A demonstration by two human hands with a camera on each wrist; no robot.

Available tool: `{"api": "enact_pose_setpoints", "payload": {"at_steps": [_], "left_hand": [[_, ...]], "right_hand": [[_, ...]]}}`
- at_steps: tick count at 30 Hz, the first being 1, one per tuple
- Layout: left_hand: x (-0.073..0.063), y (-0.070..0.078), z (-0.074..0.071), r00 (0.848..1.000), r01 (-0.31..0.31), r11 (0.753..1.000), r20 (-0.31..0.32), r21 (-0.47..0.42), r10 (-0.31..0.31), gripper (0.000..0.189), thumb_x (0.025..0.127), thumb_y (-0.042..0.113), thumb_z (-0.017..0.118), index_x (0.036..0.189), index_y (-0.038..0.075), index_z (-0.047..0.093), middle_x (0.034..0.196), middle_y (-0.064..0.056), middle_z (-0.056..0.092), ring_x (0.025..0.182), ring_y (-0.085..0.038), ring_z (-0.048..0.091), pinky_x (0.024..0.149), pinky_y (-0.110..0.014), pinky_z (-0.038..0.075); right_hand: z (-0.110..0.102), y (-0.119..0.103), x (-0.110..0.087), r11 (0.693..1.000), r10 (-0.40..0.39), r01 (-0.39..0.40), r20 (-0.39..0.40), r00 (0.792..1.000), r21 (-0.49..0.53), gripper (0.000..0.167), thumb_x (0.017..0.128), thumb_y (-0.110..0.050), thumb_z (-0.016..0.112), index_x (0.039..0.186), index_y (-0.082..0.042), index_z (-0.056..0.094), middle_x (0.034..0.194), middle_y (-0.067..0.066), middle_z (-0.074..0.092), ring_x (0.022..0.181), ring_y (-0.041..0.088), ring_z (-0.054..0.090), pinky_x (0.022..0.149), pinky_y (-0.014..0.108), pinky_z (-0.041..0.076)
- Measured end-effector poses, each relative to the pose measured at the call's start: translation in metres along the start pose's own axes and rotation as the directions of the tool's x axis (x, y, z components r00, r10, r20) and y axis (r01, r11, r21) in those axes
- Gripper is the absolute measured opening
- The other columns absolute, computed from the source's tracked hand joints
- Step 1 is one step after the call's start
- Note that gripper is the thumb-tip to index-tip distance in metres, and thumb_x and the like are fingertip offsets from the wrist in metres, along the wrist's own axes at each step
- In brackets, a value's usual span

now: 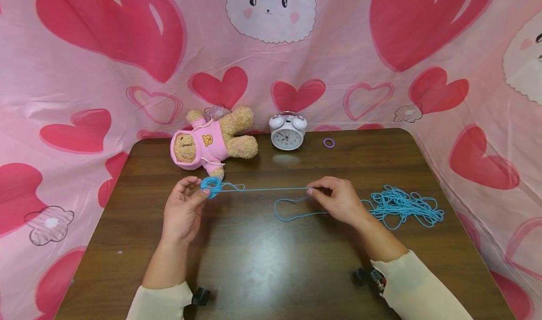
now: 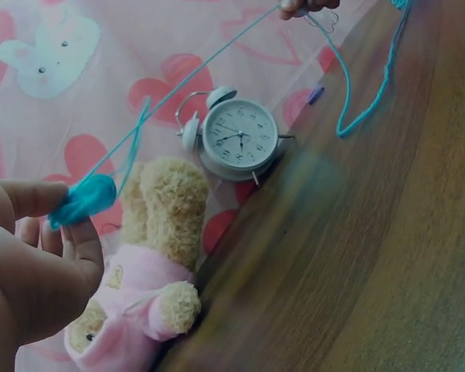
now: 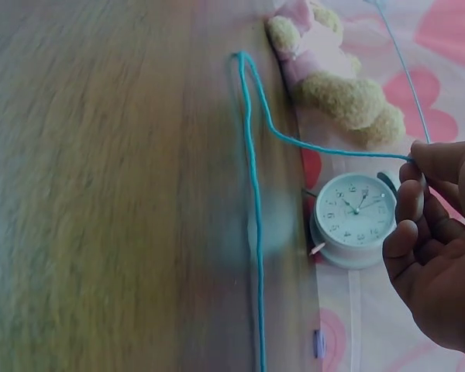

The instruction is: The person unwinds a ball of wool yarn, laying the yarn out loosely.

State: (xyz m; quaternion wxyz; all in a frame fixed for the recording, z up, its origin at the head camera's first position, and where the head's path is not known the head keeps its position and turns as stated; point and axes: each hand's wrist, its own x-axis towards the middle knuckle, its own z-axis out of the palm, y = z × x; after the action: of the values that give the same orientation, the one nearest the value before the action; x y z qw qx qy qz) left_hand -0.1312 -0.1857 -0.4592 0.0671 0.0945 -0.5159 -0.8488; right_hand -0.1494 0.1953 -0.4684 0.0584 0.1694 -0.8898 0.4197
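Note:
Between thumb and fingers my left hand [image 1: 183, 210] pinches a small wound coil of blue cord [image 1: 211, 187], with a short loop sticking out on its right side. From the coil a taut stretch of cord [image 1: 275, 188] runs across to my right hand [image 1: 340, 201], which pinches it between thumb and forefinger. Past the right hand, slack cord [image 3: 252, 170] drops to the table in a bend. It leads to a loose, tangled heap of the same blue cord [image 1: 404, 206] on the right of the table. The left wrist view also shows the coil [image 2: 89, 199] held at the fingertips.
A teddy bear [image 1: 216, 143] in a pink hoodie lies at the back left of the brown wooden table [image 1: 262, 263]. Beside it stands a white alarm clock [image 1: 287, 134], then a purple ring [image 1: 328, 143]. Pink heart-patterned cloth [image 1: 334, 37] hangs behind.

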Motion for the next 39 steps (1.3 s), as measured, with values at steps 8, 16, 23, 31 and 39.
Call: {"api": "enact_pose_setpoints", "payload": {"at_steps": [8, 16, 23, 31, 39], "left_hand": [[0.001, 0.004, -0.007, 1.000, -0.001, 1.000, -0.024, 0.007, 0.001, 0.032, 0.095, -0.017, 0.061, 0.111, 0.010, 0.058, 0.110, -0.004, 0.057, 0.093, -0.012, 0.063, 0.073, -0.019, 0.055], [0.002, 0.010, -0.013, 0.999, -0.011, 1.000, -0.035, -0.009, 0.011, 0.033, 0.094, -0.020, 0.059, 0.110, 0.009, 0.058, 0.105, -0.001, 0.061, 0.095, -0.012, 0.063, 0.075, -0.019, 0.056], [0.002, 0.014, -0.020, 0.999, -0.006, 0.999, -0.052, -0.033, 0.004, 0.032, 0.093, -0.019, 0.061, 0.111, 0.007, 0.058, 0.104, -0.002, 0.062, 0.095, -0.013, 0.064, 0.075, -0.020, 0.057], [0.002, 0.018, -0.026, 0.997, -0.024, 0.999, -0.076, -0.040, 0.021, 0.030, 0.094, -0.018, 0.063, 0.111, 0.006, 0.059, 0.105, -0.004, 0.060, 0.091, -0.013, 0.060, 0.072, -0.021, 0.056], [0.001, 0.025, -0.036, 0.993, -0.060, 0.996, -0.110, -0.061, 0.053, 0.029, 0.094, -0.017, 0.062, 0.112, 0.004, 0.059, 0.105, -0.005, 0.059, 0.090, -0.014, 0.061, 0.074, -0.022, 0.056]], "right_hand": [[-0.014, 0.011, -0.008, 0.999, 0.000, -0.002, -0.043, 0.999, -0.046, 0.010, 0.095, -0.021, 0.079, 0.104, -0.018, 0.082, 0.099, -0.005, 0.077, 0.083, 0.013, 0.065, 0.071, 0.031, 0.052], [-0.040, 0.023, -0.015, 0.993, 0.051, -0.061, -0.101, 0.994, -0.103, 0.010, 0.096, -0.023, 0.077, 0.103, -0.019, 0.082, 0.099, -0.004, 0.077, 0.087, 0.014, 0.067, 0.070, 0.034, 0.053], [-0.063, 0.034, -0.024, 0.982, 0.128, -0.145, -0.142, 0.982, -0.118, 0.012, 0.097, -0.028, 0.076, 0.104, -0.019, 0.082, 0.099, -0.003, 0.078, 0.082, 0.007, 0.063, 0.066, 0.018, 0.048], [-0.091, 0.041, -0.034, 0.963, 0.181, -0.214, -0.193, 0.964, -0.165, 0.017, 0.097, -0.031, 0.076, 0.105, -0.018, 0.082, 0.097, 0.002, 0.078, 0.078, -0.002, 0.061, 0.064, 0.015, 0.046], [-0.117, 0.054, -0.051, 0.950, 0.204, -0.252, -0.241, 0.949, -0.185, 0.022, 0.097, -0.031, 0.076, 0.108, -0.013, 0.081, 0.094, 0.007, 0.078, 0.074, -0.006, 0.059, 0.062, 0.012, 0.046]]}}
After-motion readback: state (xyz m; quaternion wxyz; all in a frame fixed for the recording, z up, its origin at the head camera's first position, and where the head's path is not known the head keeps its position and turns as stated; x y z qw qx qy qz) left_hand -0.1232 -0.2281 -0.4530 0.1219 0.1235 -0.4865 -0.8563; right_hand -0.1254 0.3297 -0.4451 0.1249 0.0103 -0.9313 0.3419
